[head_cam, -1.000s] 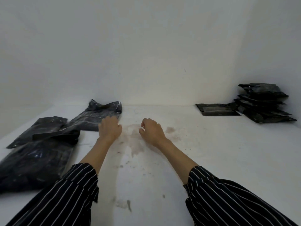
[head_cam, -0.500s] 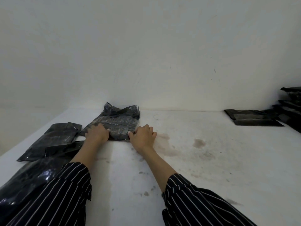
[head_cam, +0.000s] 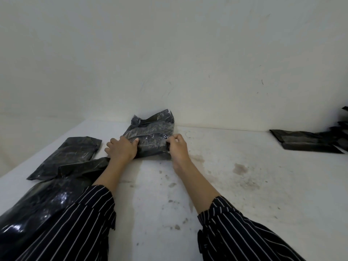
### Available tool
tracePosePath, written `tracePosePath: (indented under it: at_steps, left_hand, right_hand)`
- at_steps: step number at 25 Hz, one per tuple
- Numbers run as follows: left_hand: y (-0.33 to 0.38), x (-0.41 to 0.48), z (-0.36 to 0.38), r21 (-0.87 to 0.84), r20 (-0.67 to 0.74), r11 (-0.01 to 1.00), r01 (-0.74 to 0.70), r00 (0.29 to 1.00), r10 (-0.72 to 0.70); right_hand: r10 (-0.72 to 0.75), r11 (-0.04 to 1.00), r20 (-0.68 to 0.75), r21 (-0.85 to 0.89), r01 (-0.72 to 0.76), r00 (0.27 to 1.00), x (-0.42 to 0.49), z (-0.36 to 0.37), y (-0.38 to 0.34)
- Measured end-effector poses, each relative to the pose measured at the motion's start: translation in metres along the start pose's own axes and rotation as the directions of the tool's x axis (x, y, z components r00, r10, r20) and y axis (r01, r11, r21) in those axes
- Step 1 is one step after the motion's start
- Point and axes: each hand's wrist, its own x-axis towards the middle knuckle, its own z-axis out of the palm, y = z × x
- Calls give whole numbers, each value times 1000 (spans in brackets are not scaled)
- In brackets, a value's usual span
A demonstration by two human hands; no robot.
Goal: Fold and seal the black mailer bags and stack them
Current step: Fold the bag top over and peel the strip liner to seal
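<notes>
Mailer bag (head_cam: 150, 137) lengthwise toward wall (head_cam: 169, 53), far end crumpled upward.

Middle bag (head_cam: 150, 142): shiny black plastic, no print or label can be read.
Left bags (head_cam: 71, 157): no letters or numbers can be read.
Right bags (head_cam: 305, 142), at the right edge of the frame: no readable label.
Wall (head_cam: 169, 53): only faint scratches, no sign.
Table (head_cam: 263, 185): only stains, no writing.
</notes>
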Motion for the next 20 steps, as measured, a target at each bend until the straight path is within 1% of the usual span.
tracePosePath:
  at_steps: [2,3,4,5,6,7,8,9,10,11,12,14,16,17,18,19,20]
  left_hand:
    - [7,-5,-2,-84,26,996,10,1000,-8]
    - [11,-8,-5,-152,33,988,9,999,-5]
    - [15,-9,-8,-253,43,967,18,999,-7]
    - [19,-12,-13,-378,59,925,40,998,-19]
    - [23,-15,-18,-512,84,856,69,996,-30]
    - [26,-19,-24,-652,118,752,96,993,-25]
    - [29,-26,-31,-774,172,619,133,985,2]
    - [33,-34,-38,-851,245,491,188,968,54]
    - [36,-46,-44,-884,315,401,240,940,132]
    - [38,-57,-48,-892,363,359,274,908,209]
    - [41,-68,-51,-895,391,337,292,877,278]
    - [46,-89,-52,-913,385,288,289,845,371]
    - [54,-118,-53,-935,342,239,262,844,413]
    - [58,-132,-53,-943,320,230,241,847,425]
    - [61,-147,-53,-949,301,226,221,848,437]
    - [64,-160,-51,-953,284,226,201,847,450]
    - [67,-174,-48,-957,271,228,182,844,464]
  right_hand:
    - [27,994,8,103,-28,1000,-1,-14,-4]
    - [30,988,14,148,-32,999,-2,-22,-7]
    - [27,979,17,202,-30,999,-5,-30,-12]
    - [22,969,16,248,-25,1000,-9,-41,-18]
    - [19,957,12,291,-22,1000,-12,-51,-23]
    - [12,945,7,327,-14,1000,-17,-62,-29]
    - [1,934,5,357,-3,1000,-22,-73,-34]
    - [-9,925,10,381,5,1000,-28,-85,-38]
    - [-19,917,19,399,9,1000,-35,-97,-42]
    - [-29,913,34,408,12,999,-43,-108,-46]
    - [-38,918,41,397,18,998,-50,-120,-50]
    - [-53,948,40,316,37,998,-65,-143,-58]
    - [-77,977,48,204,66,996,-82,-170,-70]
    - [-90,987,61,138,81,994,-90,-183,-76]
    - [-109,993,66,47,106,992,-97,-195,-81]
    - [-145,985,59,-84,149,988,-105,-205,-88]
    - [-208,946,40,-244,211,977,-114,-216,-95]
